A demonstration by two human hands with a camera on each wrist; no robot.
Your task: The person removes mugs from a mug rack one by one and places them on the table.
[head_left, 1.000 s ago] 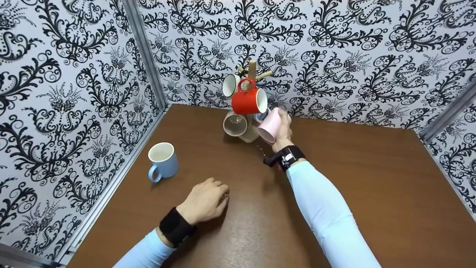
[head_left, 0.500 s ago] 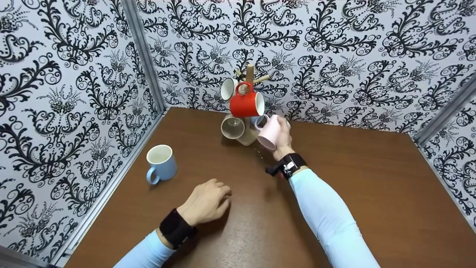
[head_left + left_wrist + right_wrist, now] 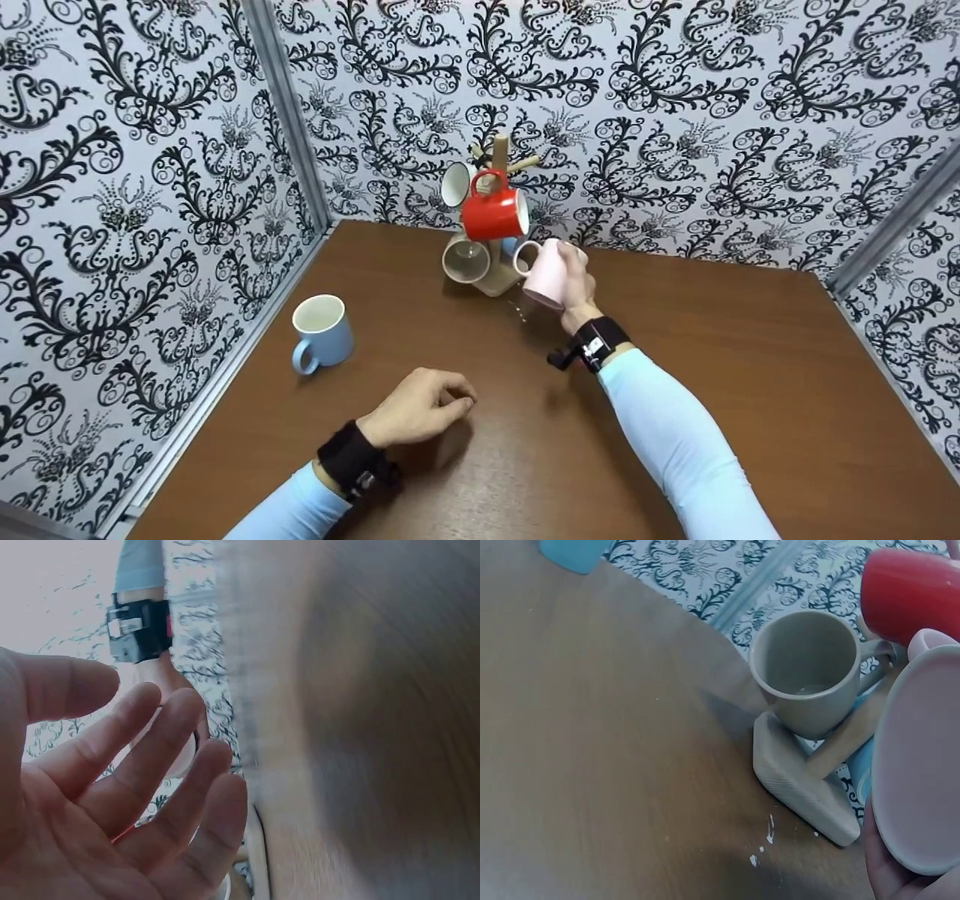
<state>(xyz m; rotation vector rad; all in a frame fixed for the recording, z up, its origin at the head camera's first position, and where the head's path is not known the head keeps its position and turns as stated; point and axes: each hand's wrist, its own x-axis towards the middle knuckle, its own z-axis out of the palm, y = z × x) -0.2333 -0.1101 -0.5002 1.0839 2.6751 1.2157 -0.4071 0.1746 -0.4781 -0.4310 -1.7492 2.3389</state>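
My right hand (image 3: 577, 283) grips a pale pink mug (image 3: 546, 279) around its body, just right of a wooden mug tree (image 3: 500, 154). The mug is tilted, its mouth facing down toward me and its handle pointing left to the tree. In the right wrist view its pink inside (image 3: 922, 765) fills the right edge. On the tree hang a red mug (image 3: 490, 216), a white-lined mug (image 3: 454, 185), a beige mug (image 3: 808, 711) and a partly hidden blue one (image 3: 509, 246). My left hand (image 3: 418, 409) holds nothing, its fingers loosely bent close over the table.
A light blue mug (image 3: 327, 337) stands upright on the brown table (image 3: 712, 337) at the left, handle toward me. Patterned walls (image 3: 675, 150) with metal corner posts close off the back and sides. Small white marks (image 3: 770, 829) lie near the tree's base.
My right hand has drawn the pink mug a little right and toward me from the tree, so its handle shows fully. My left hand has turned slightly, spreading thumb and fingers apart.
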